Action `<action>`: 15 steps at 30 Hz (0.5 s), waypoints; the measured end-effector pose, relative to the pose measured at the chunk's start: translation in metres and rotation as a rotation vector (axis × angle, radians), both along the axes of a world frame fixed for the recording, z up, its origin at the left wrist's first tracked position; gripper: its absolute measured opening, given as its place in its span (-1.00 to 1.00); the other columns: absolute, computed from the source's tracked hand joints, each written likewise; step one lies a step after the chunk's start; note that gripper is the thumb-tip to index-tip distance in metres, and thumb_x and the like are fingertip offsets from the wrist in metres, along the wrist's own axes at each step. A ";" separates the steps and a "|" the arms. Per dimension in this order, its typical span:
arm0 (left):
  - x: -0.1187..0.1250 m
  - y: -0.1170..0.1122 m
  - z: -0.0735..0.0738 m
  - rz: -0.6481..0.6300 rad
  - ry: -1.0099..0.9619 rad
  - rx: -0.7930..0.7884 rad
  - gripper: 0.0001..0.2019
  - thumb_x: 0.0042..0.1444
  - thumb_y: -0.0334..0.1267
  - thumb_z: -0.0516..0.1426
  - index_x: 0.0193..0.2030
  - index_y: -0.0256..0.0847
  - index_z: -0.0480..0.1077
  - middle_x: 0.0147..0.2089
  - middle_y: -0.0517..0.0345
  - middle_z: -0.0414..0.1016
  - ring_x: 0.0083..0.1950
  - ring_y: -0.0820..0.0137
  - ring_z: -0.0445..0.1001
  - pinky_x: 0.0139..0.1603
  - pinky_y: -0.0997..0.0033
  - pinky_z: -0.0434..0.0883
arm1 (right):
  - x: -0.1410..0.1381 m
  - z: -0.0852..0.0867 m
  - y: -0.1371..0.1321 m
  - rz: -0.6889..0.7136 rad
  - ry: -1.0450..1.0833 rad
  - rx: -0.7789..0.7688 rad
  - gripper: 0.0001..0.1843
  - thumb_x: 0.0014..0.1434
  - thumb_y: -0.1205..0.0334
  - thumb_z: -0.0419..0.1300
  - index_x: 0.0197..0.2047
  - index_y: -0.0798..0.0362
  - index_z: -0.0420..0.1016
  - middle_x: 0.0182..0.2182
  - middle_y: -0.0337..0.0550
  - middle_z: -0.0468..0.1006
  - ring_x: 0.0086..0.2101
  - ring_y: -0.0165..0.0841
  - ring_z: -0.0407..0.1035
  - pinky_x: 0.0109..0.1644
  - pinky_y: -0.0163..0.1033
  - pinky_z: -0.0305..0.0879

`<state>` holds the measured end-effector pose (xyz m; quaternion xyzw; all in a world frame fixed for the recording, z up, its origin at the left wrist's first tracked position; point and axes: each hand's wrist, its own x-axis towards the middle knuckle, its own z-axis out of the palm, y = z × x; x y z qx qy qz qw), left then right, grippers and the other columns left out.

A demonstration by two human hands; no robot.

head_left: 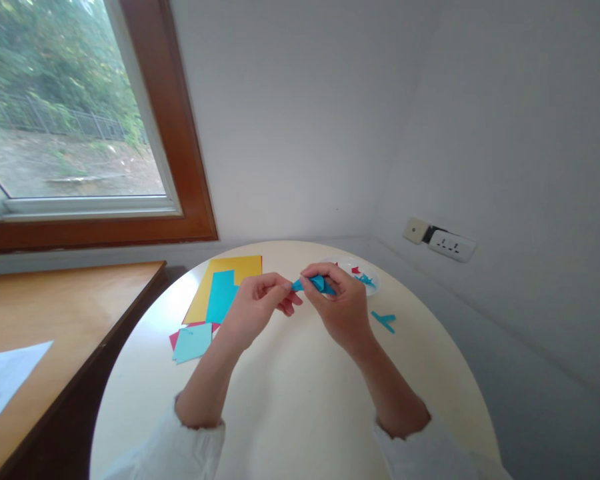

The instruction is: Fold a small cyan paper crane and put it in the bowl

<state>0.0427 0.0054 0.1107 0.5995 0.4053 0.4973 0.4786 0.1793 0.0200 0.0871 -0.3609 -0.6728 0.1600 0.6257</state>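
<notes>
Between my hands, above the middle of the round table, is a folded piece of blue paper (316,284). My left hand (265,297) pinches its narrow left end between thumb and fingers. The wider right part is gripped by my right hand (337,297), thumb in front and fingers over the top. Layers of the fold stick out near the right fingers, and part of the paper is hidden behind them. Just right of my right hand, a blue paper piece with forked ends (384,320) lies on the table.
A clear plate (375,288) with blue and red paper bits stands behind my right hand. At left lie a yellow sheet (200,297), a blue sheet (220,300) and light blue squares (193,343). The white round table (300,413) adjoins a wall; a wooden desk (105,300) is left.
</notes>
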 end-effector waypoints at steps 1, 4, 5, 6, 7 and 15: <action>0.000 0.000 0.000 0.009 0.024 0.012 -0.82 -0.11 -0.19 0.15 -0.55 -0.27 0.37 -0.56 0.13 0.45 -0.53 0.47 0.36 -0.43 0.44 0.36 | 0.000 0.000 0.000 0.002 -0.001 0.001 -0.96 0.00 0.35 0.14 -0.42 0.03 0.40 -0.43 -0.20 0.51 -0.38 -0.38 0.40 -0.31 -0.29 0.35; 0.001 -0.001 0.000 0.043 0.091 0.060 -0.75 -0.12 -0.10 0.19 -0.57 -0.27 0.36 -0.57 0.13 0.43 -0.53 0.48 0.34 -0.48 0.48 0.33 | 0.000 0.000 0.000 0.001 -0.006 -0.003 -0.97 0.00 0.33 0.15 -0.42 0.03 0.39 -0.43 -0.20 0.51 -0.37 -0.37 0.40 -0.30 -0.28 0.35; 0.002 -0.001 0.000 0.051 0.103 0.074 -0.74 -0.10 -0.09 0.18 -0.57 -0.27 0.35 -0.57 0.13 0.43 -0.53 0.48 0.34 -0.48 0.48 0.32 | 0.000 0.000 0.000 -0.002 -0.006 -0.003 -0.97 0.00 0.33 0.15 -0.42 0.03 0.39 -0.43 -0.20 0.51 -0.37 -0.37 0.40 -0.30 -0.28 0.35; 0.002 -0.001 -0.001 0.056 0.114 0.086 -0.73 -0.08 -0.08 0.17 -0.57 -0.27 0.36 -0.57 0.12 0.43 -0.53 0.48 0.33 -0.48 0.49 0.32 | 0.000 0.000 0.000 -0.006 -0.004 -0.003 -0.97 0.00 0.33 0.15 -0.42 0.03 0.39 -0.43 -0.20 0.51 -0.37 -0.37 0.40 -0.29 -0.28 0.35; 0.002 -0.001 -0.002 0.059 0.124 0.095 -0.72 -0.06 -0.08 0.16 -0.57 -0.27 0.36 -0.56 0.11 0.44 -0.53 0.48 0.33 -0.48 0.49 0.32 | 0.000 0.000 0.000 -0.010 -0.002 -0.002 -0.97 0.00 0.33 0.15 -0.42 0.03 0.39 -0.43 -0.20 0.51 -0.37 -0.37 0.40 -0.29 -0.28 0.35; 0.002 0.001 -0.003 0.045 0.139 0.111 -0.70 -0.01 -0.08 0.10 -0.57 -0.27 0.36 -0.56 0.10 0.42 -0.53 0.47 0.34 -0.46 0.46 0.32 | 0.000 0.000 0.000 -0.024 0.006 0.007 -0.96 -0.01 0.34 0.14 -0.42 0.03 0.40 -0.43 -0.20 0.51 -0.37 -0.38 0.39 -0.29 -0.28 0.35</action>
